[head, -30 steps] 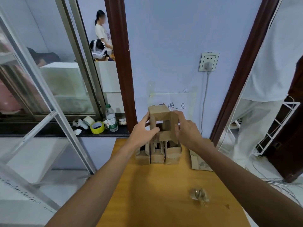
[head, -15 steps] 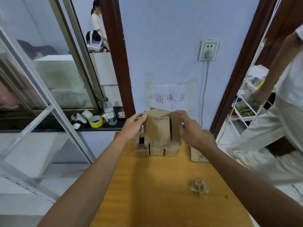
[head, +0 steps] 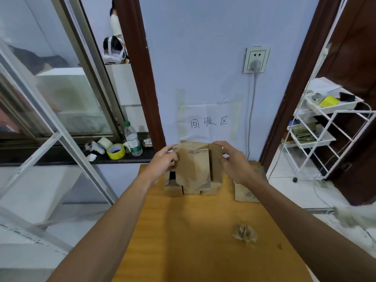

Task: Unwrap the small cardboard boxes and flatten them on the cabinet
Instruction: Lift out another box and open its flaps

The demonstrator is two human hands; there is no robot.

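Box (head: 193, 165) lower, squashed flatter than before; left hand (head: 162, 161) pinches 9 o'clock edge, right hand (head: 234, 165) grips 3 o'clock edge (more boxes (head: 172, 187) behind, on cabinet (head: 193, 231)).

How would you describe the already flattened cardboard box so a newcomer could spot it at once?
Start at the wooden cabinet top below the handwritten wall sign. Near its far edge stands a cluster of small brown boxes. Just right of them lies the flattened box, the only one flat on the wood rather than upright.
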